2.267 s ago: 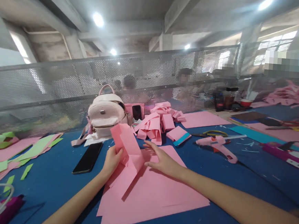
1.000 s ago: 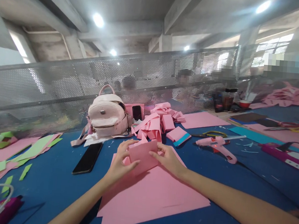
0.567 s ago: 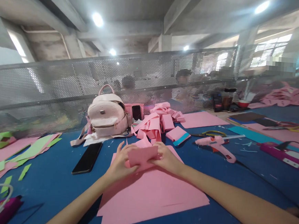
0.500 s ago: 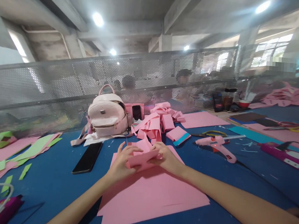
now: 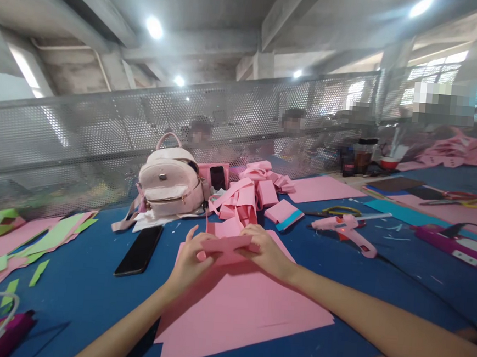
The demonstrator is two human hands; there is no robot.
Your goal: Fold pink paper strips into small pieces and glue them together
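A folded piece of pink paper (image 5: 227, 245) is pinched between both my hands, just above a stack of large pink sheets (image 5: 248, 311) lying on the blue table (image 5: 82, 276). My left hand (image 5: 187, 263) grips its left end with thumb and fingers. My right hand (image 5: 266, 252) closes on its right end. The piece lies nearly flat, edge toward me.
A black phone (image 5: 140, 250) lies left of the sheets. Behind are a pale pink backpack (image 5: 170, 181), a heap of folded pink pieces (image 5: 245, 195), a pink glue gun (image 5: 344, 228) with cord, and scissors (image 5: 337, 212). Green and pink scraps (image 5: 18, 244) lie far left. People sit behind a mesh fence (image 5: 102, 129).
The upright pink piece held by my left hand was folded down. Both hands closed on it and tilted it from facing me to nearly flat.
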